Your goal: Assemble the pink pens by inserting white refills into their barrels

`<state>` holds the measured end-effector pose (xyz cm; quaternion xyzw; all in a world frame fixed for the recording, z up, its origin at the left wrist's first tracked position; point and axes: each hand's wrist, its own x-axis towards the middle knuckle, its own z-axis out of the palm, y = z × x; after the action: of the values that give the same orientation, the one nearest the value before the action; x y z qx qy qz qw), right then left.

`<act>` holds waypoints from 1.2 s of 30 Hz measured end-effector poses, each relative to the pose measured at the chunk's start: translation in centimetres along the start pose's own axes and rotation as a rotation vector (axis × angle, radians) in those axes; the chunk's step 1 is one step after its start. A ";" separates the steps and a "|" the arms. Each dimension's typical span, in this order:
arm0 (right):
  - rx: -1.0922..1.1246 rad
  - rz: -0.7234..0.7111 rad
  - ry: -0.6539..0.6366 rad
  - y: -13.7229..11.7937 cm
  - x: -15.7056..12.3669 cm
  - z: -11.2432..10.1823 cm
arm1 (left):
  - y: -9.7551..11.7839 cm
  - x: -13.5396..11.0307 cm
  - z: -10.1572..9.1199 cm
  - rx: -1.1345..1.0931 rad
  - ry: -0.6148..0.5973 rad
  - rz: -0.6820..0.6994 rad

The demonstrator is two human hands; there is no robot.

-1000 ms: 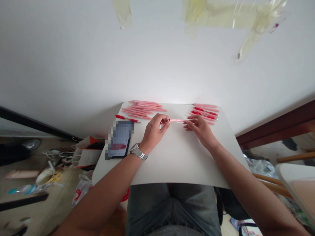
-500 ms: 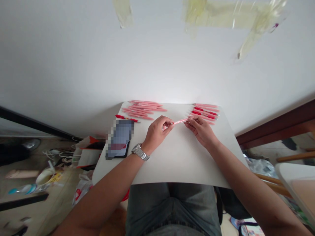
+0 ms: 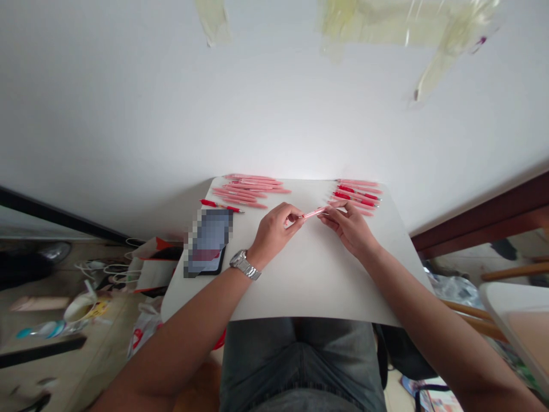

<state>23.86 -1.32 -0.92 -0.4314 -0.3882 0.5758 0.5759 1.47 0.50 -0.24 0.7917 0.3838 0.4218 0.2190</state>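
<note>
"While the left hand (image 3: 277, 230) pinched one end of the pink pen (image 3: 314, 213) between thumb and forefinger, what had changed at the right hand (image 3: 349, 228)?"

"Its fingers had drawn in. A second earlier they were fanned loosely around the other end; by this moment thumb and forefinger pinched that end, the remaining fingers bunched behind. I couldn't tell how firmly."

"And the pen itself?"

"It had gone from level to slanted, its right end higher in the view. It spanned the gap between the hands, over the near-middle of the white table (image 3: 309, 280); whether it was raised or merely angled away, I couldn't tell. A little less of it showed than half a second before."

"What did that mean for the work?"

"I judged that both hands had settled on this one pen for close handling. The left-hand pile of pens (image 3: 251, 193), the right-hand group of pens (image 3: 359, 202) and the red pen (image 3: 221, 206) beside the phone (image 3: 209, 243) lay as they had."
</note>
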 end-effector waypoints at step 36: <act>-0.423 -0.223 0.100 1.0 1.0 -1.3 | -1.3 -0.3 -1.2 0.334 -0.137 -0.001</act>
<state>24.83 -0.40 -2.30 -0.5248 -0.5163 0.3923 0.5514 -0.21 1.08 -0.62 0.8438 0.4332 0.2968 0.1103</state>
